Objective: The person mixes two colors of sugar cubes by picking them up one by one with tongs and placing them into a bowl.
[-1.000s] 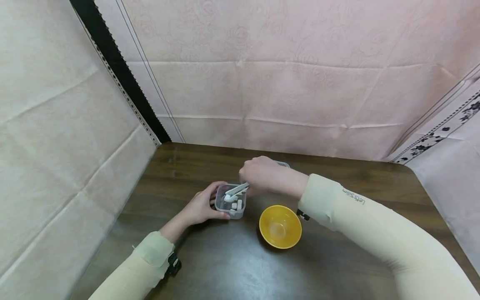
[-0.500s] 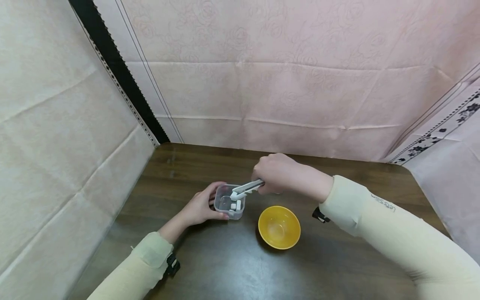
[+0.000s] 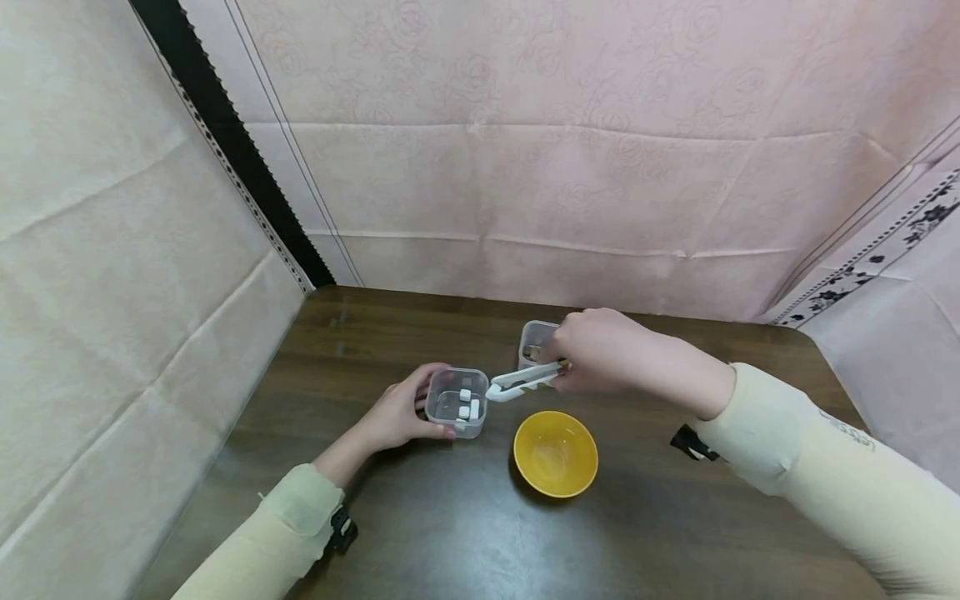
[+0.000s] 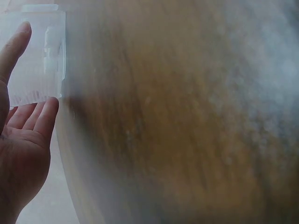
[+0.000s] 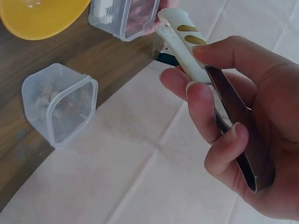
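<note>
Head view: the right hand (image 3: 600,350) grips a pair of tongs (image 3: 522,382), tips pressed together just above the gap between the clear tub (image 3: 456,403) and the yellow bowl (image 3: 556,452). The left hand (image 3: 396,414) cups the tub's near side, fingers curled round it; white cubes (image 3: 467,406) lie inside. A second clear tub (image 3: 534,342) stands behind the tongs on the dark wooden table (image 3: 450,533).
</note>
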`<move>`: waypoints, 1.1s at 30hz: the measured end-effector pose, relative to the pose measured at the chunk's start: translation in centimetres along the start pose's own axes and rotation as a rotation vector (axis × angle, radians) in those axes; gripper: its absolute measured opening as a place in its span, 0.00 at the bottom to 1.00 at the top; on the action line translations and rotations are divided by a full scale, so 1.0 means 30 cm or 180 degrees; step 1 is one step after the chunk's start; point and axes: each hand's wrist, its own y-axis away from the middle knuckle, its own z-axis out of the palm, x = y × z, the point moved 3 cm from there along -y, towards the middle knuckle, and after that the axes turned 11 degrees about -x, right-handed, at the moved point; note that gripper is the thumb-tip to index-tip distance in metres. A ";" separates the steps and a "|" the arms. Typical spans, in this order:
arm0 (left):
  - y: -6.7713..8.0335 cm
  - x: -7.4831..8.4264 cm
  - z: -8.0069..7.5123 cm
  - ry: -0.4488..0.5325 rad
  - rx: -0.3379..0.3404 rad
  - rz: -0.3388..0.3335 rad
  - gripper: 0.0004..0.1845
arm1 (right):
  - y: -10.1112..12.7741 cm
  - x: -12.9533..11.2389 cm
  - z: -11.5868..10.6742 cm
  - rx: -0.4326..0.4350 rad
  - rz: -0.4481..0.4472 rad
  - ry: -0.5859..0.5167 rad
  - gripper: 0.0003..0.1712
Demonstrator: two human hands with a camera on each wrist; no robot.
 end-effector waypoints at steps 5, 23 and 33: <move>-0.001 -0.001 -0.001 0.0006 -0.0001 -0.0008 0.52 | 0.065 0.007 0.003 0.0055 -0.0052 -0.0133 0.12; -0.006 -0.008 0.002 -0.0021 -0.0015 -0.0058 0.53 | 0.178 0.054 0.097 0.0152 -0.0137 -0.0403 0.14; -0.006 -0.006 0.000 -0.0015 -0.0019 -0.0082 0.53 | 0.199 0.056 0.166 0.0017 -0.0117 -0.0615 0.12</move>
